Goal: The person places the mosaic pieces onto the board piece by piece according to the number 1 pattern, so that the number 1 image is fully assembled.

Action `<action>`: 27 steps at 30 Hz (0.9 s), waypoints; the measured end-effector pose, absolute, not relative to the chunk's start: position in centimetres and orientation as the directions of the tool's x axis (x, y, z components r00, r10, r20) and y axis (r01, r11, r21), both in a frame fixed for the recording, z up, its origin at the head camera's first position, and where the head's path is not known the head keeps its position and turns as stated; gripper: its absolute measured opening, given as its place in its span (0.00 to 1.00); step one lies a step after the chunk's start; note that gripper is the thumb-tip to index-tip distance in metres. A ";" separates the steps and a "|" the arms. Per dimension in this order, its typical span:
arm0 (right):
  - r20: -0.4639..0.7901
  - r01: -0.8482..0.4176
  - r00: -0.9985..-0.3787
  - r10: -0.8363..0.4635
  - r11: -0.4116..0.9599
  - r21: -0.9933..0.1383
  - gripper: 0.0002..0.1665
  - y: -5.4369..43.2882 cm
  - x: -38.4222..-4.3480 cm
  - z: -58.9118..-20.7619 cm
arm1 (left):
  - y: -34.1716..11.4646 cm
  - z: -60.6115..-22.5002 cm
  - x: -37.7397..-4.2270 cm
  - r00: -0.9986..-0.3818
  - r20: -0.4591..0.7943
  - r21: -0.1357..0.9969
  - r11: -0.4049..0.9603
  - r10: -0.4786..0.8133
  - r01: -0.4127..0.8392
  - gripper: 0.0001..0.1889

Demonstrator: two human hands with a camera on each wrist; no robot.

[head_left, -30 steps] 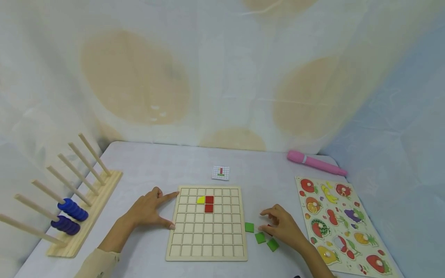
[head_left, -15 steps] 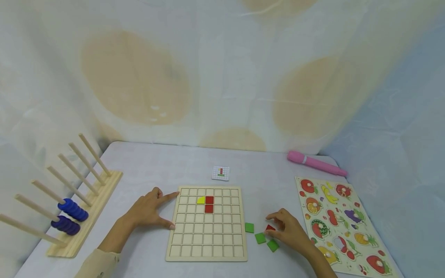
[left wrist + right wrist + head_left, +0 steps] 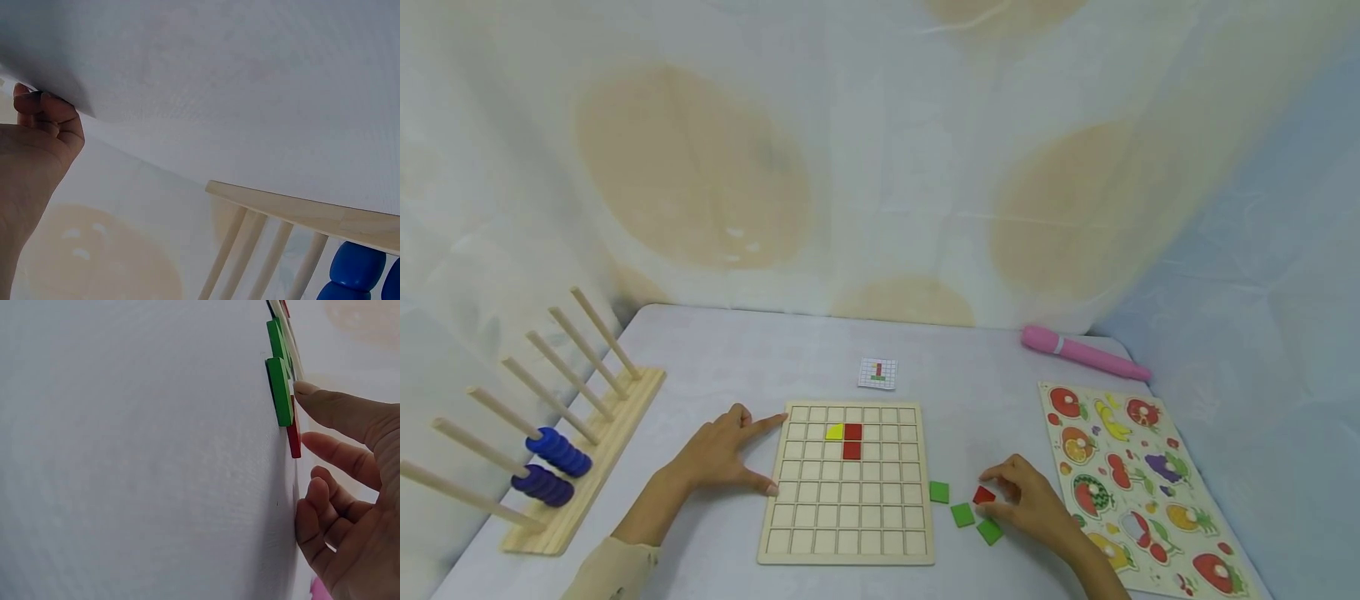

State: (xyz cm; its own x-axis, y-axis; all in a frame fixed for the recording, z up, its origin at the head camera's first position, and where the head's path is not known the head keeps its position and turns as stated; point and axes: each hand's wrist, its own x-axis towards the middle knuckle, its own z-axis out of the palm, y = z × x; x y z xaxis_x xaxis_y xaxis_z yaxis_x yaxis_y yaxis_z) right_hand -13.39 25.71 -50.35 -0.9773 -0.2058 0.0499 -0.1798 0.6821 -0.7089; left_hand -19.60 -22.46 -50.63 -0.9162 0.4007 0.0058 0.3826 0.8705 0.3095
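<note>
My left hand (image 3: 718, 450) rests at the left edge of a wooden grid board (image 3: 805, 542), its thumb and index finger spread apart and touching the edge. In the board's upper part sit a yellow quarter-round tile (image 3: 834, 432) and two red square tiles (image 3: 852, 442), one below the other. Right of the board, my right hand (image 3: 1026, 498) has its thumb and index finger parted around a loose red tile (image 3: 983, 495), which lies on the table. Three green tiles (image 3: 963, 515) lie nearby. In the right wrist view the red tile (image 3: 295, 440) lies partly behind a green tile (image 3: 280, 394).
Behind the board lies a small printed pattern card (image 3: 877, 373). A wooden peg abacus (image 3: 602, 450) with blue and purple beads stands at the left. At the right are a fruit puzzle board (image 3: 1138, 492) and a pink marker-like stick (image 3: 1082, 353).
My right hand has shifted slightly right and toward me, its thumb and index finger parting, so the loose red tile shows more fully. The left hand stays put.
</note>
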 end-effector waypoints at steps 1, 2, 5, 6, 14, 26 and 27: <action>0.049 -0.180 -0.977 -0.206 0.684 -0.707 0.19 25.7 -13.4 -50.3 | -22.4 -50.6 -19.6 -0.916 0.006 0.308 0.871 0.401 0.383 0.59; 0.046 -0.179 -0.977 -0.206 0.687 -0.704 0.18 25.7 -13.3 -50.3 | -22.4 -50.7 -19.6 -0.916 0.005 0.308 0.871 0.401 0.383 0.59; 0.044 -0.179 -0.978 -0.206 0.705 -0.687 0.17 25.7 -13.3 -50.3 | -22.4 -50.7 -19.6 -0.916 0.013 0.306 0.870 0.402 0.386 0.59; 0.043 -0.179 -0.978 -0.205 0.709 -0.682 0.17 25.6 -13.3 -50.3 | -22.4 -50.7 -19.6 -0.914 0.019 0.304 0.868 0.406 0.392 0.58; 0.045 -0.181 -0.979 -0.200 0.740 -0.648 0.14 25.4 -13.3 -50.3 | -22.3 -50.6 -19.5 -0.913 0.026 0.308 0.866 0.407 0.395 0.59; 0.070 -0.224 -0.970 -0.233 0.743 -0.630 0.12 25.4 -13.4 -50.2 | -22.3 -50.4 -19.4 -0.914 0.018 0.302 0.869 0.405 0.391 0.59; 0.076 -0.233 -0.968 -0.241 0.740 -0.631 0.12 25.4 -13.3 -50.1 | -22.3 -50.4 -19.3 -0.913 0.020 0.301 0.869 0.407 0.393 0.59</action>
